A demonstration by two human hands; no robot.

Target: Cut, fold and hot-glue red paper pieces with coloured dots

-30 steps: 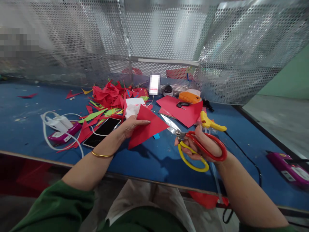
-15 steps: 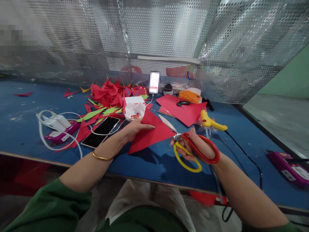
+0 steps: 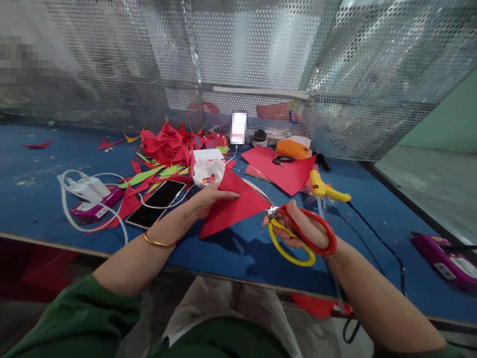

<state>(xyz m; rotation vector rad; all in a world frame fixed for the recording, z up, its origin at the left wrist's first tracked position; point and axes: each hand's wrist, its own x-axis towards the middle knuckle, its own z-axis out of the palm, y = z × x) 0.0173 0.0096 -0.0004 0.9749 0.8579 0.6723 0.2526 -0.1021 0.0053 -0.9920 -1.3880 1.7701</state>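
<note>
My left hand (image 3: 212, 200) pinches a folded piece of red paper (image 3: 242, 204), thumb lying on top of it and the other fingers hidden beneath. The paper is held above the blue table and tapers to a corner on the right. In my right hand (image 3: 303, 226) is a pair of scissors (image 3: 274, 213) with one red and one yellow handle, my thumb through the red loop. The blades meet the paper's right corner, and one blade shows along its upper edge. Just beyond my left hand stands a small bowl lined with white paper (image 3: 207, 171), with small colourful bits inside.
Red and green paper scraps (image 3: 167, 146) heap at the back left. A smartphone (image 3: 156, 204) and a purple power strip (image 3: 99, 204) with white cables lie left. Red sheets (image 3: 286, 171) lie behind; a yellow glue gun (image 3: 328, 189) is at right. A perforated metal screen (image 3: 253, 54) closes the back.
The scissor handles have spread slightly wider, the yellow loop shifting a little right and the blade tilting closer to the paper's edge. My left hand and the paper have barely moved.
</note>
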